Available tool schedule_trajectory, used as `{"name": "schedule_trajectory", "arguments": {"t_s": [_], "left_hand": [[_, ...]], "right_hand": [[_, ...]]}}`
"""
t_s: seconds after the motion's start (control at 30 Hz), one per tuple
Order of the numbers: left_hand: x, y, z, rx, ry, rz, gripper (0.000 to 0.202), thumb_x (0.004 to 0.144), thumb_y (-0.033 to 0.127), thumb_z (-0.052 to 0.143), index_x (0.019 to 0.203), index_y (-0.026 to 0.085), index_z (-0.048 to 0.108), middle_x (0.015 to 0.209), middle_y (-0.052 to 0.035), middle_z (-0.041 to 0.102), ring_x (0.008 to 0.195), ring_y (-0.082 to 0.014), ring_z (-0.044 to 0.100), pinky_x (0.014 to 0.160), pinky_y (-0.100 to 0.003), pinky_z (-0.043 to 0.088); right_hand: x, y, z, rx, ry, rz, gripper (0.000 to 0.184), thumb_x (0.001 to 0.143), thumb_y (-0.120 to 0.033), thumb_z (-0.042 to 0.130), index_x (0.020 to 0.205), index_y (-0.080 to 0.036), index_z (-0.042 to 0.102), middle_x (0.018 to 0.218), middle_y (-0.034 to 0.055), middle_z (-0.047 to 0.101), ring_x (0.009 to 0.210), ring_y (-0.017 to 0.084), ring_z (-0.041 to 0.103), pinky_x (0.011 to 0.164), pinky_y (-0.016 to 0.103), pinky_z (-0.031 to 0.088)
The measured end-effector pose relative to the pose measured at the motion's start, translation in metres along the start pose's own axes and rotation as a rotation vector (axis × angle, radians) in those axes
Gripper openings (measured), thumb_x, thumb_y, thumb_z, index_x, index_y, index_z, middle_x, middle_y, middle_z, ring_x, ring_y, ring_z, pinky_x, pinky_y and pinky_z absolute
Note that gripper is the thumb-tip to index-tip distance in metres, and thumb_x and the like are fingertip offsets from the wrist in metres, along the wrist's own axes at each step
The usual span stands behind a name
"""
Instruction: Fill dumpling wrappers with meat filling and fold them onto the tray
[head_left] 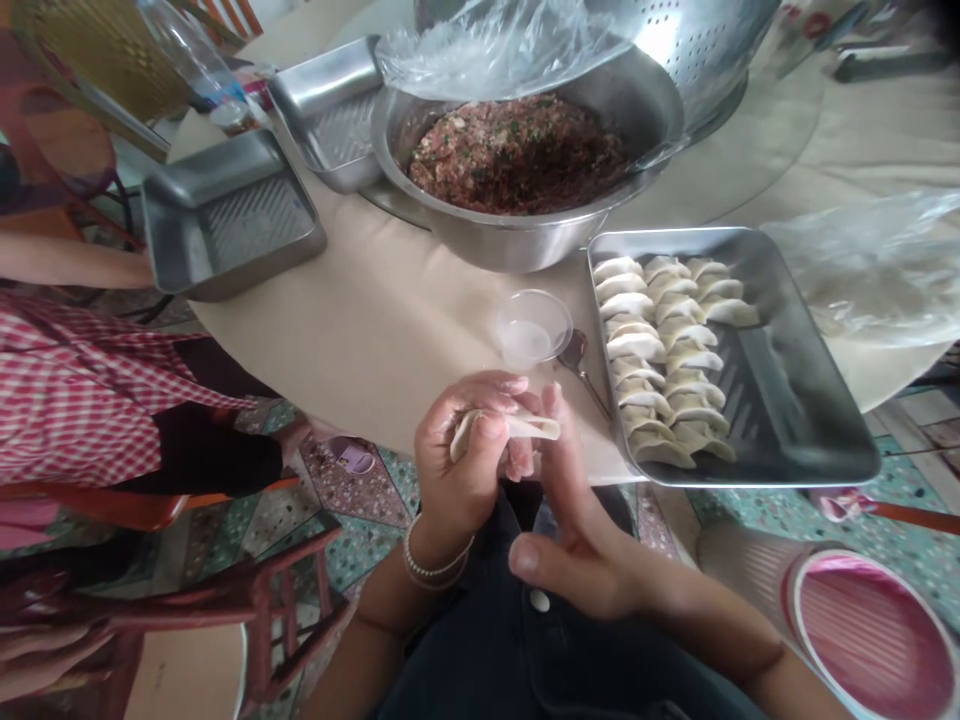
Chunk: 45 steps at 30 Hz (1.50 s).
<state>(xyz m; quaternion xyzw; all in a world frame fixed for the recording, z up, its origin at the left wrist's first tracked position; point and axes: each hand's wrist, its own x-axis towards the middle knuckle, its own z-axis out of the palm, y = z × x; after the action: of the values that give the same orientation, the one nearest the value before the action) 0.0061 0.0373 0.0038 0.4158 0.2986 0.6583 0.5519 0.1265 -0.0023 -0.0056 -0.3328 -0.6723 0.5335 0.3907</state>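
Observation:
My left hand [461,455] pinches a half-folded dumpling [517,428] above my lap, at the round table's near edge. My right hand [577,530] has its fingers stretched upward, the fingertips touching the dumpling's right side, the thumb sticking out to the left. Just beyond the hands stand a small clear plastic cup of water [532,328] and a metal spoon [581,362]. To the right lies a steel tray [795,400] holding several folded dumplings [660,355] in two rows. A big steel bowl of minced meat filling [517,150] sits further back.
Two steel trays [229,215] [330,110] lie at the table's far left. A colander [705,45] and plastic wrap [495,45] stand behind the bowl, a plastic bag [877,270] at right. A person in red checks [82,390] sits left. Red stool [277,600], pink bin [862,630].

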Motion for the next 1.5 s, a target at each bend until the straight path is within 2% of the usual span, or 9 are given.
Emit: {"name": "schedule_trajectory", "arguments": {"t_s": [0.13, 0.27, 0.47, 0.7, 0.83, 1.0, 1.2, 1.4, 1.5], "left_hand": [[-0.004, -0.005, -0.003, 0.142, 0.008, 0.054, 0.011, 0.093, 0.030, 0.056, 0.089, 0.022, 0.062, 0.110, -0.0010, 0.062, 0.056, -0.0015, 0.057, 0.051, -0.017, 0.050], [-0.006, -0.003, -0.002, 0.327, -0.009, 0.090, 0.012, 0.093, 0.030, 0.055, 0.086, 0.022, 0.061, 0.106, -0.0045, 0.062, 0.101, -0.0155, 0.063, 0.081, -0.028, 0.056], [-0.010, -0.002, 0.001, 0.245, -0.012, 0.075, 0.015, 0.097, 0.030, 0.049, 0.109, 0.027, 0.056, 0.112, -0.0035, 0.063, 0.107, -0.0153, 0.062, 0.091, -0.031, 0.054], [-0.019, 0.005, 0.003, -0.009, -0.027, -0.106, 0.033, 0.097, 0.047, 0.038, 0.125, 0.032, 0.049, 0.133, -0.0053, 0.057, 0.118, -0.0219, 0.060, 0.099, -0.040, 0.054], [-0.019, 0.015, 0.004, -0.167, -0.045, -0.312, 0.031, 0.095, 0.049, 0.045, 0.120, 0.033, 0.055, 0.131, -0.0026, 0.061, 0.120, -0.0202, 0.061, 0.096, -0.033, 0.056], [-0.012, 0.012, 0.009, -0.400, -0.128, -0.550, 0.037, 0.094, 0.053, 0.041, 0.111, 0.026, 0.058, 0.119, -0.0077, 0.068, 0.110, -0.0235, 0.067, 0.088, -0.039, 0.060], [-0.005, 0.010, 0.007, -0.403, -0.007, -0.565, 0.028, 0.093, 0.047, 0.045, 0.103, 0.026, 0.060, 0.106, -0.0053, 0.073, 0.101, -0.0226, 0.071, 0.080, -0.038, 0.061], [-0.004, 0.015, 0.005, -0.482, -0.096, -0.579, 0.031, 0.093, 0.047, 0.044, 0.102, 0.025, 0.065, 0.108, -0.0067, 0.073, 0.101, -0.0228, 0.071, 0.084, -0.038, 0.060], [-0.004, 0.017, 0.001, -0.430, -0.136, -0.544, 0.029, 0.094, 0.042, 0.046, 0.107, 0.026, 0.067, 0.116, -0.0067, 0.071, 0.106, -0.0231, 0.069, 0.084, -0.037, 0.060]], "right_hand": [[0.001, 0.002, 0.006, -0.056, -0.007, -0.072, 0.100, 0.089, -0.049, 0.055, 0.148, -0.034, -0.025, 0.162, 0.0026, -0.010, 0.151, 0.027, -0.007, 0.123, 0.050, 0.010], [0.004, 0.004, 0.006, -0.119, 0.090, -0.116, 0.091, 0.091, -0.044, 0.053, 0.151, -0.037, -0.015, 0.162, -0.0003, 0.002, 0.152, 0.024, 0.004, 0.124, 0.045, 0.017], [0.010, -0.002, -0.004, -0.411, 0.380, -0.251, 0.057, 0.092, -0.034, 0.049, 0.147, -0.029, 0.034, 0.150, 0.0074, 0.033, 0.143, 0.027, 0.030, 0.114, 0.050, 0.037], [0.024, -0.007, -0.012, -0.796, 0.684, -0.402, 0.025, 0.083, -0.025, 0.066, 0.108, -0.026, 0.067, 0.117, 0.0070, 0.060, 0.109, 0.026, 0.056, 0.091, 0.048, 0.047], [0.023, -0.009, -0.013, -0.842, 0.710, -0.476, 0.025, 0.083, -0.018, 0.066, 0.105, -0.029, 0.069, 0.098, 0.0021, 0.065, 0.097, 0.023, 0.057, 0.080, 0.041, 0.049], [0.025, -0.009, -0.011, -0.775, 0.777, -0.524, 0.028, 0.083, -0.016, 0.066, 0.106, -0.032, 0.069, 0.083, 0.0011, 0.060, 0.089, 0.019, 0.055, 0.075, 0.037, 0.048], [0.026, -0.004, -0.014, -0.790, 0.618, -0.508, 0.050, 0.078, -0.030, 0.075, 0.126, -0.029, 0.061, 0.114, 0.0059, 0.060, 0.109, 0.026, 0.055, 0.089, 0.044, 0.046], [0.018, -0.005, -0.015, -0.825, 0.747, -0.533, 0.038, 0.079, -0.015, 0.072, 0.109, -0.037, 0.069, 0.087, -0.0014, 0.063, 0.096, 0.019, 0.051, 0.082, 0.033, 0.045], [0.018, -0.007, -0.019, -0.828, 0.671, -0.529, 0.038, 0.079, -0.025, 0.074, 0.115, -0.035, 0.067, 0.097, 0.0003, 0.064, 0.102, 0.020, 0.053, 0.086, 0.036, 0.045]]}}
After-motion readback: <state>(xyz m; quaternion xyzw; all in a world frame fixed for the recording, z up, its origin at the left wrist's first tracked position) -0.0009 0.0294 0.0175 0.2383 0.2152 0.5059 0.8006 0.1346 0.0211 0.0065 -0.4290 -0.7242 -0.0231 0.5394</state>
